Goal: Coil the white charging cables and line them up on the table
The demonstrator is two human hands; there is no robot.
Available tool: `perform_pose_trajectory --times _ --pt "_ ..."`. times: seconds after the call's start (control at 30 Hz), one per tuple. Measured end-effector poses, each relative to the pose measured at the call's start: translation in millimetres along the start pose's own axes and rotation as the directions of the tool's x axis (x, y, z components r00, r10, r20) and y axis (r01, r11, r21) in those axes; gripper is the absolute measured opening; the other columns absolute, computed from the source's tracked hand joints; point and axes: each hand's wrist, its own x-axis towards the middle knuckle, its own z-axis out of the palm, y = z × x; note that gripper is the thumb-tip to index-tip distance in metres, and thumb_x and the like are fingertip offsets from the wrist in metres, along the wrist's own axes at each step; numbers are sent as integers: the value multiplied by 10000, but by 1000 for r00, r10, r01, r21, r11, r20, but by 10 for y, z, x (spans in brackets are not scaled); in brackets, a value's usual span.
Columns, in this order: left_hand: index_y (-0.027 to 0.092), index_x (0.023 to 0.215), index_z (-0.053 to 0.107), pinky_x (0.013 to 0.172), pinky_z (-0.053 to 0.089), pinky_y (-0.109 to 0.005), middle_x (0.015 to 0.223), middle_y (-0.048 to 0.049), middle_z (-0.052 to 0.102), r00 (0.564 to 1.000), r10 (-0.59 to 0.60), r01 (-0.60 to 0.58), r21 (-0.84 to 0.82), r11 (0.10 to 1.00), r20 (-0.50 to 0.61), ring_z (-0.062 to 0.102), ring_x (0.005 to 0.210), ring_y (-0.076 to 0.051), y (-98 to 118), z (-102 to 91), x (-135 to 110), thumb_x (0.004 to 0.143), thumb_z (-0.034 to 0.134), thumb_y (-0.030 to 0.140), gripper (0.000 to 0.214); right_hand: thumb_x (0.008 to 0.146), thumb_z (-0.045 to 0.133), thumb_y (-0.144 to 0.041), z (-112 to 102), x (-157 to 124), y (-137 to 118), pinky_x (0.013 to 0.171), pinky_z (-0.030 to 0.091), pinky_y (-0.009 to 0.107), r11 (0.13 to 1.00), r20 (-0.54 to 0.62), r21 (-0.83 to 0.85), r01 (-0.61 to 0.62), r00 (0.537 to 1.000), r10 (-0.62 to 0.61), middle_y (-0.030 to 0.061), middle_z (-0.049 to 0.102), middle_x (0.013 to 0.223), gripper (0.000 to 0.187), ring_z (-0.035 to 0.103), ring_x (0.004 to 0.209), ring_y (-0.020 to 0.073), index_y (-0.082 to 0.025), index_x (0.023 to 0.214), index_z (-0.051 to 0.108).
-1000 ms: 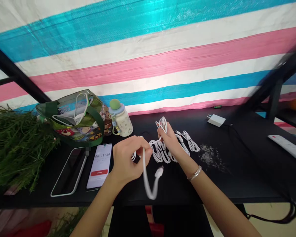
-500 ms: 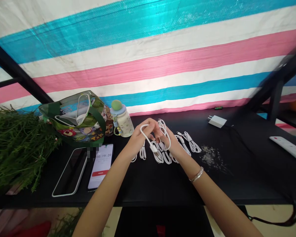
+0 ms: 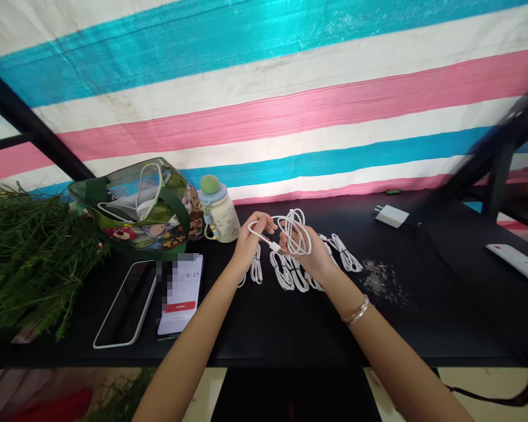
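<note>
Both hands are raised over the black table (image 3: pixel 290 328), working one white cable (image 3: pixel 295 231). My right hand (image 3: pixel 310 255) holds the cable's coiled loops, which stand up above its fingers. My left hand (image 3: pixel 250 237) pinches the cable's free end near the plug, just left of the coil. Beneath the hands, several coiled white cables (image 3: pixel 290 272) lie side by side on the table.
Two phones lie at the front left: a dark one (image 3: pixel 125 305) and one with a lit timer screen (image 3: pixel 181 293). Behind them stand a green cartoon bag (image 3: pixel 136 205) and a small bottle (image 3: pixel 217 211). Green grass (image 3: pixel 26 258) is far left. A white charger (image 3: pixel 391 215) and a power strip (image 3: pixel 517 264) sit right.
My left hand rose from low near the table edge, where a cable length dangled, up to my right hand. The loose length is now gathered into the coil.
</note>
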Motion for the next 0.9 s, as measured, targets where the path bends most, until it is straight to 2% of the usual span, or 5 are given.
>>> perform_pose_trajectory --times 0.13,0.23,0.43,0.67,0.9 --pt "201 711 506 561 449 -217 693 -6 577 999 35 -35 40 999 -22 560 690 -132 -44 10 -29 804 527 532 344 546 707 -628 14 -9 0 471 341 257 1000 -27 18 7 1000 -6 -62 509 547 479 463 458 100 -221 757 571" --pt "203 721 518 574 459 -226 699 -4 575 997 79 -77 67 995 -26 567 697 -136 -52 24 -46 814 517 548 357 541 743 -602 29 -10 7 470 339 255 999 -25 -19 26 999 -26 -65 510 566 469 466 467 93 -217 722 546" --pt "201 730 559 641 473 -259 737 -22 620 967 252 -242 173 955 -40 600 739 -155 -2 30 -91 851 490 553 378 453 796 -595 50 -4 49 479 340 239 995 -101 -57 75 992 -81 -67 544 606 537 462 465 67 -202 688 516" --pt "207 735 621 640 457 -272 749 -36 645 918 394 -385 324 864 41 584 727 -161 109 48 -171 910 421 508 402 579 741 -571 50 -19 64 472 363 258 983 -32 -127 135 990 -140 -59 539 642 470 483 473 85 -207 786 527" --pt "207 723 620 611 449 -266 713 -29 650 898 439 -418 356 836 25 586 684 -155 118 50 -188 920 427 450 367 618 743 -457 63 -47 51 504 404 267 967 18 -195 167 986 -166 -63 539 624 407 502 495 101 -212 866 533"
